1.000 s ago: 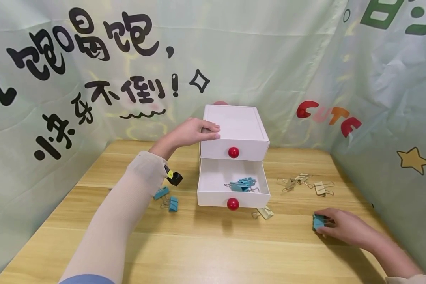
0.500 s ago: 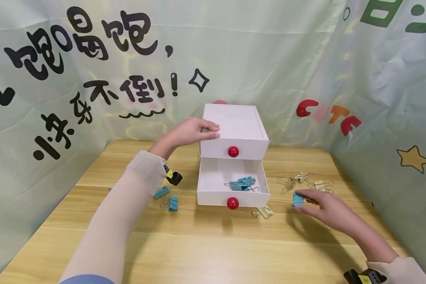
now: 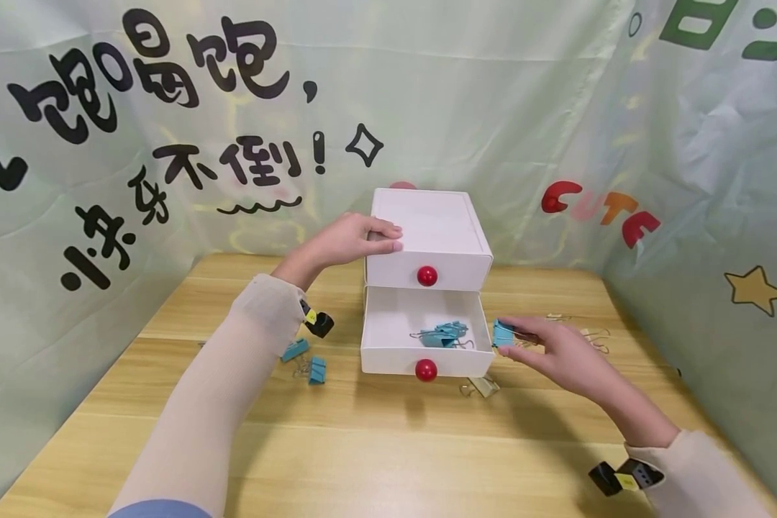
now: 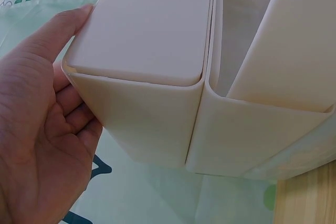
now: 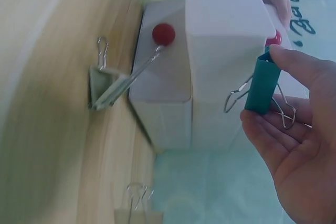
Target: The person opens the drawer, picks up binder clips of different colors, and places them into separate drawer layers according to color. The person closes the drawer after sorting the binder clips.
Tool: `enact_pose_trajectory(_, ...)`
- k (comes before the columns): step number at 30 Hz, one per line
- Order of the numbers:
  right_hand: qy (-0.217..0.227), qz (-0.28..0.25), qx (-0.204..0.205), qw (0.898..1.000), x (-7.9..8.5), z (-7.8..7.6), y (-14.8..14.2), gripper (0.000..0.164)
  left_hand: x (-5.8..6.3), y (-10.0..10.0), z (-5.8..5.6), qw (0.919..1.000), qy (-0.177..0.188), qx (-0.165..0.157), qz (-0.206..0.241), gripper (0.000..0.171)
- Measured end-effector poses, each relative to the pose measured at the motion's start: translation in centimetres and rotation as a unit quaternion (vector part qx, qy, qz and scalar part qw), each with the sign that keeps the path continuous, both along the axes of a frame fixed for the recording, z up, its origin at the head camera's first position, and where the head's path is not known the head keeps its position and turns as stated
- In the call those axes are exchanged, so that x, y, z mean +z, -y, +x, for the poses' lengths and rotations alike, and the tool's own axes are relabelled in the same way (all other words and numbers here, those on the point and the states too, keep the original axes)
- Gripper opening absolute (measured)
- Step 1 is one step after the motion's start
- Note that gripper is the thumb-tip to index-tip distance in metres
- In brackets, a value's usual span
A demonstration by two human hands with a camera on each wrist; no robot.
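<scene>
My right hand (image 3: 570, 360) pinches a blue binder clip (image 3: 503, 334) between thumb and fingers, just beside the right wall of the pulled-out drawer (image 3: 388, 324). The right wrist view shows the same binder clip (image 5: 262, 85) upright, its wire handles spread to both sides. Several blue binder clips (image 3: 443, 335) lie heaped in that drawer. On the top left edge of the white drawer box (image 3: 434, 219) rests my left hand (image 3: 350, 241). In the left wrist view, the thumb of the left hand (image 4: 47, 108) lies along the box's edge, and the other fingers are partly hidden behind it.
Blue binder clips (image 3: 317, 370) lie on the table left of the box. A cream binder clip (image 3: 484, 386) sits by the drawer's front right corner. More cream clips (image 3: 596, 338) lie to the right, partly behind my right hand. A printed cloth (image 3: 524, 129) hangs behind.
My right hand has carried the blue binder clip leftward and away from me, from the right side of the table to the drawer's side. My left hand has stayed on the box.
</scene>
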State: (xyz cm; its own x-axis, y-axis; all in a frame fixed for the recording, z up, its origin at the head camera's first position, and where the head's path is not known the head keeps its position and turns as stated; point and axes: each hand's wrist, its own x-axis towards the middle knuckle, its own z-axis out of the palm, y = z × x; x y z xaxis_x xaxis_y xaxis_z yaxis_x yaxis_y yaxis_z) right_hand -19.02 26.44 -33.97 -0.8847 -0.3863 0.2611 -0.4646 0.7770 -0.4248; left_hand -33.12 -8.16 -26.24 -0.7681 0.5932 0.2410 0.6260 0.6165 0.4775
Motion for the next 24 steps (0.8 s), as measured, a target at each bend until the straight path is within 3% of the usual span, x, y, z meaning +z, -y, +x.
enact_pose_trajectory(9,-0.012,-0.024,0.006,1.000,1.0,-0.9,2.3,0.043,-0.1,0.0,-0.1,1.0000,0.003,-0.001,0.003,0.052)
enact_pose_trajectory(24,-0.027,-0.024,0.033,0.999,2.2,-2.1,5.8,0.044,0.0,0.0,-0.3,0.9999,0.010,-0.003,0.003,0.053)
